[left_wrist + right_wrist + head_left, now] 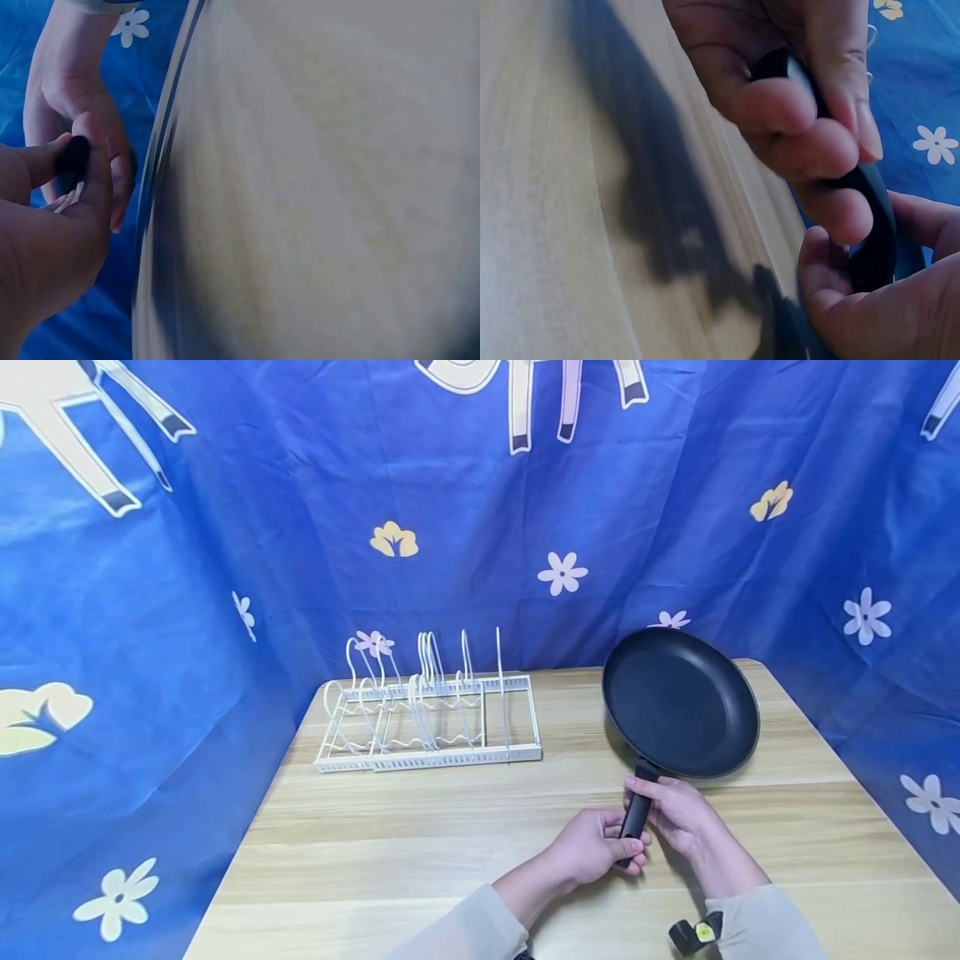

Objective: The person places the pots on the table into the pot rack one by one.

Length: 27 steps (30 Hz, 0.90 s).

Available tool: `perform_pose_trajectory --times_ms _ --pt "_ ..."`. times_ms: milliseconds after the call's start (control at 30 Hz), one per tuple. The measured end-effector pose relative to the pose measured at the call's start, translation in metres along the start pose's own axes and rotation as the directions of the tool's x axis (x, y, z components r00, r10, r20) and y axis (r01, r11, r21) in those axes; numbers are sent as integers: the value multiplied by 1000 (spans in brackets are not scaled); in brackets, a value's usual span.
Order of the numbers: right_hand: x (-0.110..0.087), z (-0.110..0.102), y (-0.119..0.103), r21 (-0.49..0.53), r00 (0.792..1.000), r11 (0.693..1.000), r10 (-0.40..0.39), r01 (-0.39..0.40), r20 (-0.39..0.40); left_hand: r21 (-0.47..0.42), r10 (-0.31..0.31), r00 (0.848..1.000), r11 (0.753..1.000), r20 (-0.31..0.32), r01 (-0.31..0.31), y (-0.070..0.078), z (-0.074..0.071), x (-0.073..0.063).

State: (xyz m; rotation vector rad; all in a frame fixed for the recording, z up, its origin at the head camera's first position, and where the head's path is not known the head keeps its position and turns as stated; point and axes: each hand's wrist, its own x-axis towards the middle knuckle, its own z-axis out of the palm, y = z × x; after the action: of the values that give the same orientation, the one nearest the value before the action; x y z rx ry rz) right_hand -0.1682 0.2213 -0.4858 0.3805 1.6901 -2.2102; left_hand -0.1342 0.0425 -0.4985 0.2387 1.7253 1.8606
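Note:
A black frying pan (678, 706) is tilted over the right back of the table in the head view, its dark inside facing me. Both hands hold its black handle. The left hand (588, 847) grips the far end of the handle, thumb on top and fingers curled beneath. Closer to the pan body, the right hand (678, 810) pinches the handle between thumb and fingers. In the left wrist view the round handle end (73, 159) pokes out of the left hand. The right wrist view shows the curved handle (877, 225) running from one hand to the other.
A white wire rack (457, 758) with upright loops stands at the table's back left. Blue patterned cloth (480, 510) hangs behind and on both sides of the wooden table (420, 860). A small black device (684, 937) sits on the right wrist.

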Motion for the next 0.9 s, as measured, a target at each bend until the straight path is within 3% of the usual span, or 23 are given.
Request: perform_pose_trajectory --times_ms 267,500,767,900 --pt "-4 6 -7 75 998 997 7 -11 57 114 45 998 993 -53 -39 -4 4 -4" --pt "-9 14 -16 100 999 995 -18 15 36 230 80 992 972 -99 -56 6 10 -10" --pt "-16 19 -20 149 998 988 -34 26 54 407 155 976 910 -152 -81 16 21 -21" --pt "-20 20 -22 177 992 984 -48 27 118 386 159 972 919 -175 -81 18 24 -27"
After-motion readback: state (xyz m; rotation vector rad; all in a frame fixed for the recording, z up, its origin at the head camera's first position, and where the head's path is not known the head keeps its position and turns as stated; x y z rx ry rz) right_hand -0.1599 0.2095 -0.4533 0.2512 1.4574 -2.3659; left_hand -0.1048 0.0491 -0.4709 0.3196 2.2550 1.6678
